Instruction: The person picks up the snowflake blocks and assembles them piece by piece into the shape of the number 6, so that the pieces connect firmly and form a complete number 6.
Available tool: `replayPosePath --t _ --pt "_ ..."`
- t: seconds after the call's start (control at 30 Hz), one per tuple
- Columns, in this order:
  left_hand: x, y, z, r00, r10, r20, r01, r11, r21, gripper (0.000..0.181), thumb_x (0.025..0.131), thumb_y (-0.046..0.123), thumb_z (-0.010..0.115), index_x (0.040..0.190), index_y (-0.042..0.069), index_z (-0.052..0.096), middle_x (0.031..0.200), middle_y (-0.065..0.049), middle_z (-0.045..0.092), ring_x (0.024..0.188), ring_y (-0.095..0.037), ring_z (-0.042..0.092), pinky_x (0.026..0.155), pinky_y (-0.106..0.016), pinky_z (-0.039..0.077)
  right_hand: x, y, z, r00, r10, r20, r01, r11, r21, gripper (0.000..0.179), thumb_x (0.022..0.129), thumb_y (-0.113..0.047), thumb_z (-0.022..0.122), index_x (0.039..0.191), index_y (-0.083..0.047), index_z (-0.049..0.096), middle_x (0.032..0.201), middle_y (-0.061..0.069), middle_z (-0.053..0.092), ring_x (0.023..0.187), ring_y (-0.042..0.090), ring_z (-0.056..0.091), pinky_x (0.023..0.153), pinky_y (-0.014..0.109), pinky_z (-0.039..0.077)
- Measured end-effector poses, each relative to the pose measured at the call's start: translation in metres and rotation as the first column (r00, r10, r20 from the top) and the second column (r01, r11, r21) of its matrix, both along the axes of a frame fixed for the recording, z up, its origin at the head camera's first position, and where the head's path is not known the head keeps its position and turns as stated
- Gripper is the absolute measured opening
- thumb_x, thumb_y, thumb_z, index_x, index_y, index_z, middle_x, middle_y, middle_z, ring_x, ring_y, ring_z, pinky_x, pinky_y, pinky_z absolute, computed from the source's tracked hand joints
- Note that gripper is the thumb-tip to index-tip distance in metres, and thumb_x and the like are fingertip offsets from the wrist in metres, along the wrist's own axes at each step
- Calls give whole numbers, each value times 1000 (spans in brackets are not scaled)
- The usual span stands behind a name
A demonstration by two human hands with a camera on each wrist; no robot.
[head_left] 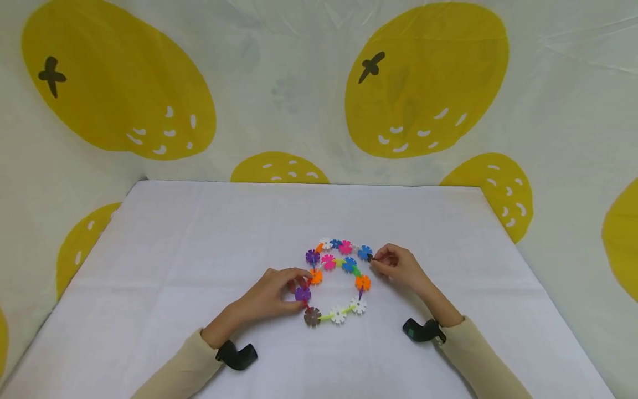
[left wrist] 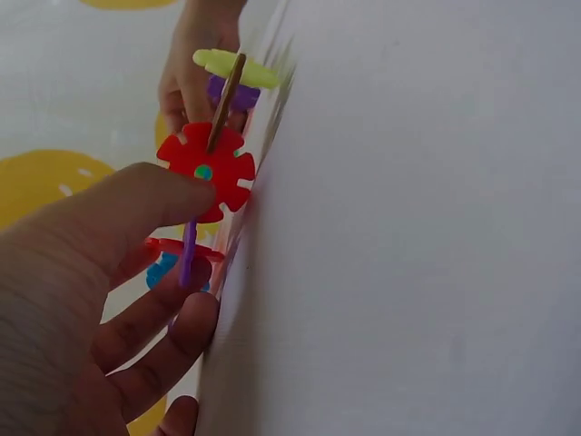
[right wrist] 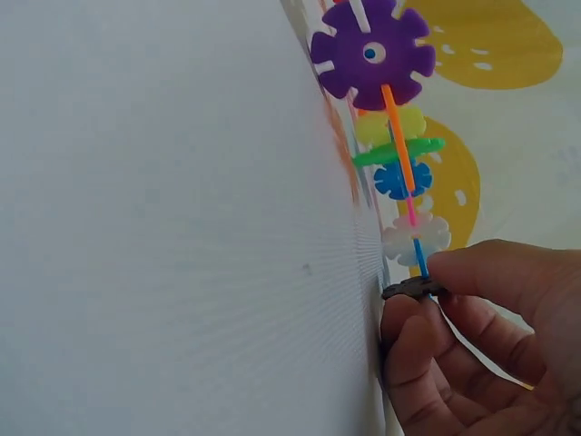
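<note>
Notched plastic snowflake discs are slotted together into a closed ring, with an orange disc (head_left: 363, 283) on its right and a grey-brown disc (head_left: 312, 316) at its lower left. Behind the ring's far side curves a second chain, with a purple disc (head_left: 312, 256) at its left and a blue disc (head_left: 365, 252) at its right end. My left hand (head_left: 271, 291) holds the ring's left side, its thumb on a red disc (left wrist: 207, 173) in the left wrist view. Between thumb and fingers my right hand (head_left: 399, 265) pinches a dark brown disc (right wrist: 413, 288) against that blue end disc.
A white cloth-covered table (head_left: 209, 233) lies under the discs. Behind and beside it hangs a pale curtain (head_left: 289, 83) printed with yellow fruit. Black wrist cameras sit on the left wrist (head_left: 236, 356) and the right wrist (head_left: 422, 330), close above the table.
</note>
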State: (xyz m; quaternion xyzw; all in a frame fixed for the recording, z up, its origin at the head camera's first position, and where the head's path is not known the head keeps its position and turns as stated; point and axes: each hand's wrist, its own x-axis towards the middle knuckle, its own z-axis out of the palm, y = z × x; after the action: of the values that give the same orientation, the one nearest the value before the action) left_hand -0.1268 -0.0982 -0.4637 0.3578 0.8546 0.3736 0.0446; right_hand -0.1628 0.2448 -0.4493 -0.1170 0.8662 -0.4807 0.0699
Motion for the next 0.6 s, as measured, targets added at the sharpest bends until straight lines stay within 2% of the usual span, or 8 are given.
replayPosePath --t 0.1,0.33,0.5,0.6 --pt "-7 1 0 1000 -16 16 16 999 35 48 82 16 77 127 13 60 105 7 68 85 -7 59 81 -28 47 -6 -2 -1 998 -47 31 48 998 -31 15 87 -5 71 93 5 61 84 11 62 63 13 57 58 21 48" --pt "-34 5 -2 992 22 123 -35 994 103 48 85 8 73 130 10 59 110 0 68 92 -13 59 84 -29 51 -32 -7 -5 985 -154 84 160 985 -71 20 88 -5 71 99 8 61 91 14 64 70 10 59 65 16 49" --pt "-53 7 -7 993 8 116 -31 980 194 28 85 2 72 112 9 70 114 -4 68 102 -19 61 92 -33 49 -53 -9 -6 968 -215 129 230 967 -111 23 89 -5 70 104 9 60 95 15 65 71 6 62 68 16 51" --pt "-60 9 -11 995 5 105 -26 979 204 18 84 2 73 101 11 74 115 -5 67 109 -22 60 97 -36 46 -63 -10 -7 960 -243 141 261 957 -125 24 89 -5 70 106 10 59 96 15 67 71 4 62 68 16 52"
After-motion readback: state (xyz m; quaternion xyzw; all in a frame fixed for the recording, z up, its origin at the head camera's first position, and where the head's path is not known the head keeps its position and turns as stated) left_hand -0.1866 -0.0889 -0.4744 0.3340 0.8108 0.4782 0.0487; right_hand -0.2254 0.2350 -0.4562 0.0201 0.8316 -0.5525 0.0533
